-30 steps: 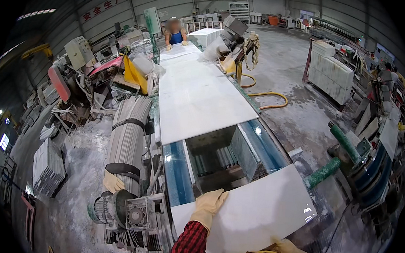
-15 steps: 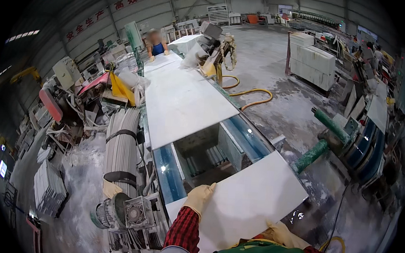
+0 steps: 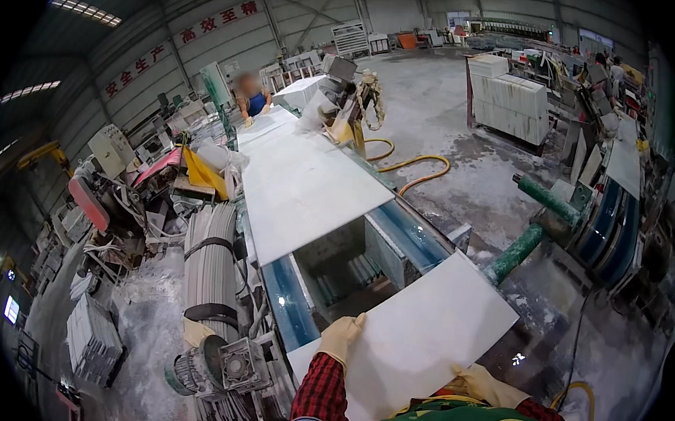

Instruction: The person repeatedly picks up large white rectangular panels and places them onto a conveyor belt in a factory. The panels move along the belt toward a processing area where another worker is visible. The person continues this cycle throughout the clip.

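A large white stone slab (image 3: 415, 333) lies tilted across the near end of a conveyor line. My left hand (image 3: 340, 337), in a pale yellow glove, grips its near left edge. My right hand (image 3: 489, 387), gloved the same, holds the near edge lower right, partly hidden by my chest. A second white slab (image 3: 304, 189) rests further up on the blue conveyor rails (image 3: 288, 305).
A grey ribbed drum and motor (image 3: 211, 280) stand left of the line. A person in blue (image 3: 251, 99) works at the far end. Green rollers (image 3: 518, 250) and a yellow hose (image 3: 411, 169) lie right; stacked slabs (image 3: 510, 97) stand beyond on wet floor.
The slab in my hands has swung and slid to the right and nearer, off the rails' end. My view has shifted left, and both hands stayed on the slab.
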Motion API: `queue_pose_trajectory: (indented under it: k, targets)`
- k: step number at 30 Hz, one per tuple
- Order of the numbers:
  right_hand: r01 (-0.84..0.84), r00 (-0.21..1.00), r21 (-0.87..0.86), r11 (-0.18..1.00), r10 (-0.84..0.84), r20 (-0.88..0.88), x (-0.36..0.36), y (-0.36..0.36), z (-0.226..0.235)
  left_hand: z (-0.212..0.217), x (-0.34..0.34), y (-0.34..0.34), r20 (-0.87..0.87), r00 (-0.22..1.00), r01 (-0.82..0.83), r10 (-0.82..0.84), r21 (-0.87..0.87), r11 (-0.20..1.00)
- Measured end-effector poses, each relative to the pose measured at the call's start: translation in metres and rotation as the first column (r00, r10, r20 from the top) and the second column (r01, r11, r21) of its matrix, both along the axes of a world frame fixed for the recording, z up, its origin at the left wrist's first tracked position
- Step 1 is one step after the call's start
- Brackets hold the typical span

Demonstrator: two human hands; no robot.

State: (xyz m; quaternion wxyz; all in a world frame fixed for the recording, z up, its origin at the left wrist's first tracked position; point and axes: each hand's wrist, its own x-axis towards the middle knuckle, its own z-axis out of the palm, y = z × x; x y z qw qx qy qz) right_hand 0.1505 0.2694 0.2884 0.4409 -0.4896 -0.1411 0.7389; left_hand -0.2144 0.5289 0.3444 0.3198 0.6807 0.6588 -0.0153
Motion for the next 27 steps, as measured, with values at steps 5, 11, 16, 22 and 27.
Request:
queue_pose_trajectory:
  k: [5, 11, 16, 22, 27]
  targets:
    - [0.014, 1.000, -0.060, 0.998, -0.016, -0.021, 0.003, -0.007, 0.005, 0.015, 0.010, -0.008, -0.019, 1.000, -0.013, 0.012, -0.013, 1.000]
    - [0.006, 0.999, -0.046, 0.999, -0.004, 0.046, -0.001, -0.011, 0.021, 0.023, 0.012, -0.013, -0.037, 0.999, -0.012, 0.011, -0.029, 1.000]
    - [-0.010, 1.000, -0.067, 0.998, 0.011, 0.024, 0.004, -0.008, 0.011, 0.019, 0.012, -0.012, -0.067, 0.998, -0.016, 0.014, -0.025, 1.000]
    - [-0.060, 0.983, -0.059, 0.996, 0.069, 0.169, 0.004, -0.008, 0.026, 0.027, 0.015, -0.018, -0.055, 0.998, -0.017, 0.016, -0.016, 1.000]
    - [0.017, 0.999, -0.052, 0.998, -0.015, 0.047, 0.005, -0.016, 0.003, 0.019, 0.015, -0.020, -0.027, 1.000, -0.010, 0.010, 0.001, 1.000]
